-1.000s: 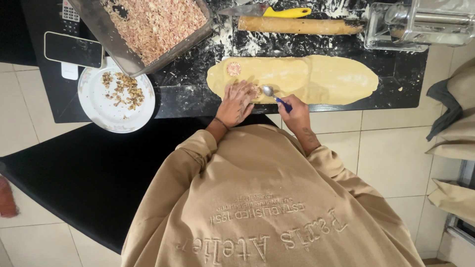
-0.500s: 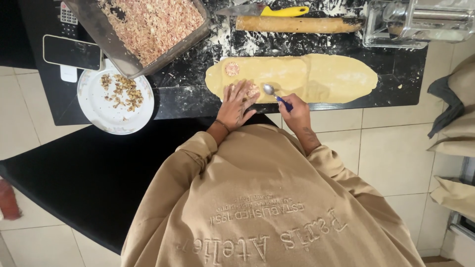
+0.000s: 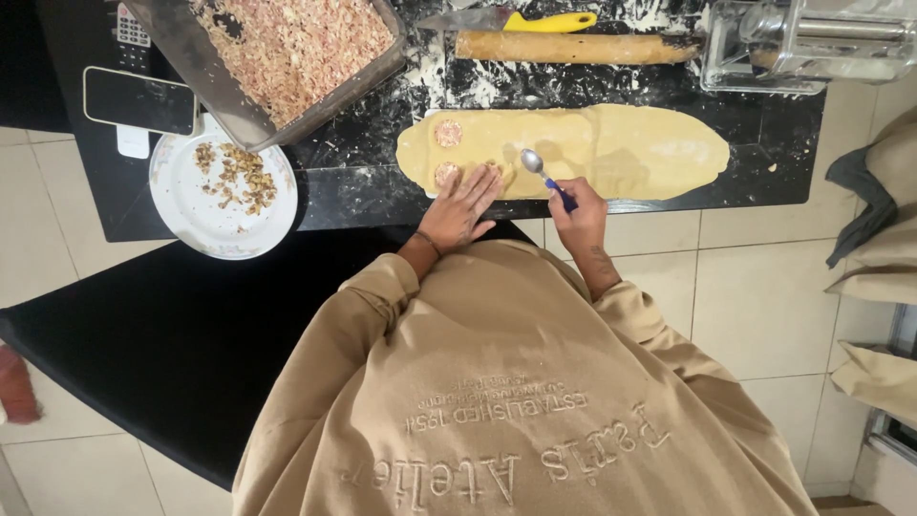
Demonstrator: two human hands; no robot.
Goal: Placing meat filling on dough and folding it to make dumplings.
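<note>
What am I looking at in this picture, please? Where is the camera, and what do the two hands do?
There is one camera view, from above, looking down on a person in a beige sweatshirt at a dark floured counter. A long dough sheet lies there with two mounds of filling. The left hand rests on the dough beside the lower mound. The right hand holds a spoon. Also there: a tray of minced filling, a plate, a rolling pin, a yellow-handled knife.
</note>
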